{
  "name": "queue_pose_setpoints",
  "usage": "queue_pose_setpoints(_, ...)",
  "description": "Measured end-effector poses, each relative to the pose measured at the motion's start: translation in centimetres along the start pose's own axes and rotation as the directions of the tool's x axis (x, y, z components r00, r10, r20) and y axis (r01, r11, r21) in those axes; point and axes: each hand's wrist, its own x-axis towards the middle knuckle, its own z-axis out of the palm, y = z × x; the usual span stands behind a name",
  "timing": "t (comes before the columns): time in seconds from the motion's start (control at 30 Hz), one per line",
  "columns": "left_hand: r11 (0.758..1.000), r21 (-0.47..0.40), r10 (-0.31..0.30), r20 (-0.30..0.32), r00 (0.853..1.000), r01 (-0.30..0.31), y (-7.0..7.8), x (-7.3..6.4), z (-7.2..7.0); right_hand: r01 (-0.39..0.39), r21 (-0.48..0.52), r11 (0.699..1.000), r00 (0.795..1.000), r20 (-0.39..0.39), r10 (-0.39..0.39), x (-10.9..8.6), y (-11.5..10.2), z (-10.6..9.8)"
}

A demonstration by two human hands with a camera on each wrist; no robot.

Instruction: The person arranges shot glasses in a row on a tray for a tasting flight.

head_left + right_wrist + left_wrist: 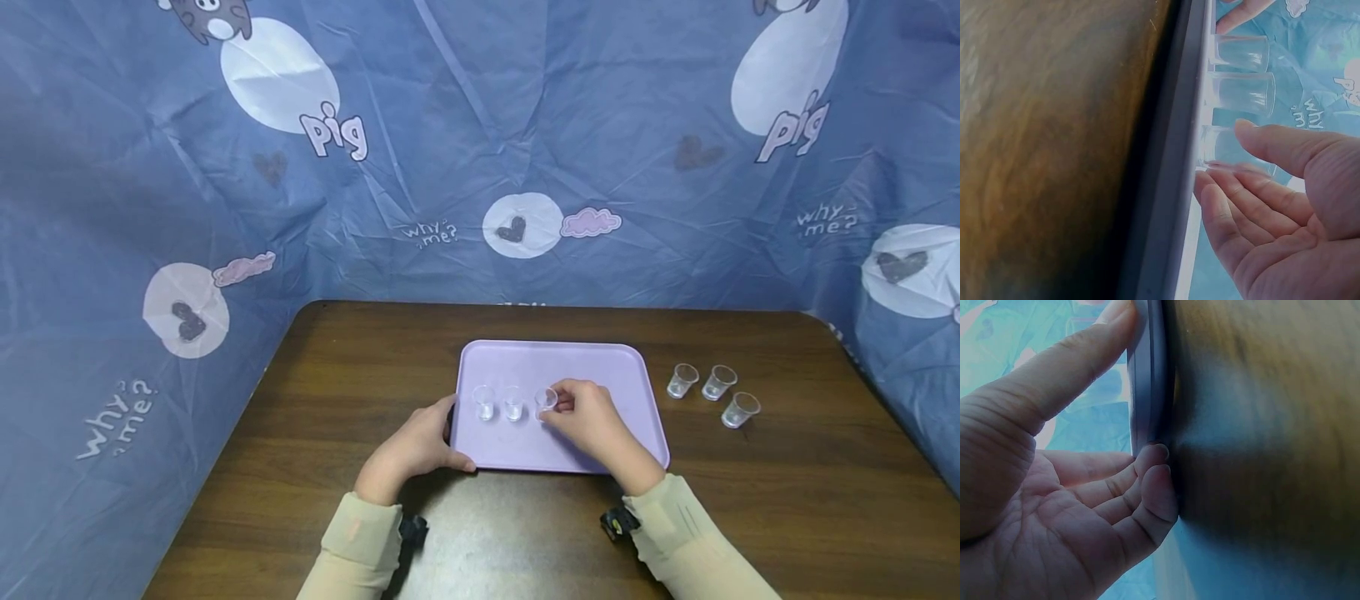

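A lilac tray (562, 362) lies on the table with three small clear shot glasses standing in a row on it: a left glass (484, 403), a middle glass (513, 403) and a right glass (546, 400). My right hand (594, 421) pinches the right glass between thumb and fingers; in the right wrist view this glass (1225, 149) stands upright at the tray's surface. At the tray's front left corner, my left hand (416, 446) holds the edge, thumb at the front and fingers along the left side. The left wrist view shows the fingertips (1159, 490) curled against the rim.
Right of the tray, three more clear glasses (682, 381) stand on the brown wooden table (360, 367). A blue printed cloth (420, 167) hangs behind the table and along its sides.
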Motion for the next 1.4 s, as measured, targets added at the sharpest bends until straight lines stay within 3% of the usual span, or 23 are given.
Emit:
queue_pose_setpoints(0.7, 1.0, 0.014, -0.005, -0.005, 1.0, 0.005, -0.1, 0.3, 0.1, 0.023, 0.016, 1.0, 1.0, 0.011, -0.023, -0.2, 0.0, -0.2)
queue_pose_setpoints(1.07, 1.0, 0.006, -0.014, -0.001, 1.0, 0.014, -0.2, 0.2, 0.2, 0.009, 0.032, 0.999, 1.0, -0.003, -0.009, -1.2, -0.3, -2.3)
queue_pose_setpoints(1.4, 1.0, 0.012, -0.014, -0.001, 1.0, 0.014, -0.1, 0.2, 0.2, 0.022, 0.028, 0.999, 0.999, -0.043, -0.021, -1.9, 0.8, -4.5)
